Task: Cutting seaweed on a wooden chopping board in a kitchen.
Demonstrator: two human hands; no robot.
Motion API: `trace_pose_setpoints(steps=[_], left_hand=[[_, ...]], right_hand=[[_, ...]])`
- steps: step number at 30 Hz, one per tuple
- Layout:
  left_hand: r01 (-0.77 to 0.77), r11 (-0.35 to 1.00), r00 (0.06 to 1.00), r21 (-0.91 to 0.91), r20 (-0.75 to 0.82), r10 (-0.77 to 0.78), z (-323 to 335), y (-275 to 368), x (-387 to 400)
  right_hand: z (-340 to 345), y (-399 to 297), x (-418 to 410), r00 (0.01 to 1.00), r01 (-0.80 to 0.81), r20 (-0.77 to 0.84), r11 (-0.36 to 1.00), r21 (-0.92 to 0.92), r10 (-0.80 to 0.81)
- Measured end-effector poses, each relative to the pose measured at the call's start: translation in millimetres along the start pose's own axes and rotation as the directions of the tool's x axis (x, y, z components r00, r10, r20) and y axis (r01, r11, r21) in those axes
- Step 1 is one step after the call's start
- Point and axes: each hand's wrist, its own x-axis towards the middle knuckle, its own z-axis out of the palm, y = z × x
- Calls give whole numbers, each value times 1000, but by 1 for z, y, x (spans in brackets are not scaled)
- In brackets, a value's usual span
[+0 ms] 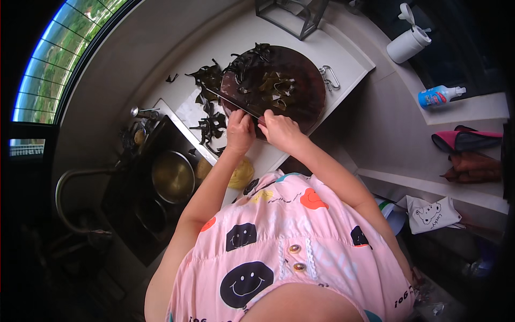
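Observation:
My right hand (pixel 280 131) is closed round the handle of a kitchen knife (pixel 233 100), whose blade points up and left across the near left part of a round dark cutting board (pixel 312 88). Just left of the handle, my left hand (pixel 240 131) has its fingers bent down at the board's near edge, beside the blade; what lies under its fingertips is hidden. Dark wet leafy pieces, seaweed-like (pixel 277 86), lie in the middle of the board. More of them (pixel 211 124) are strewn along its left side and over the white counter (pixel 189 106).
A metal pot (pixel 173 177) with liquid sits in the dark area at left, near a curved faucet (pixel 68 177). A yellow bundle (pixel 242 173) is by my left forearm. Beyond the board stands a black metal rack (pixel 287 18). A wire handle (pixel 330 77) lies right of the board.

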Motion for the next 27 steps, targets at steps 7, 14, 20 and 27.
trace_pose_setpoints(steps=[7, 14, 20, 27], left_hand=[[-40, 992, 999, 120, 21, 38, -8, 4, -5], [-71, 995, 997, 70, -1, 71, -8, 0, -6], [17, 1000, 1000, 23, 8, -17, -10, 3, -1], [-31, 995, 998, 93, 53, 26, -10, 7, 2]], right_hand=[[-17, 24, -31, 999, 4, 32, 1000, -24, -3], [-44, 30, -73, 994, -96, 60, 995, -1, 96], [-17, 24, -61, 996, -53, 67, 998, -27, 55], [11, -9, 19, 994, 103, -40, 995, -18, -103]])
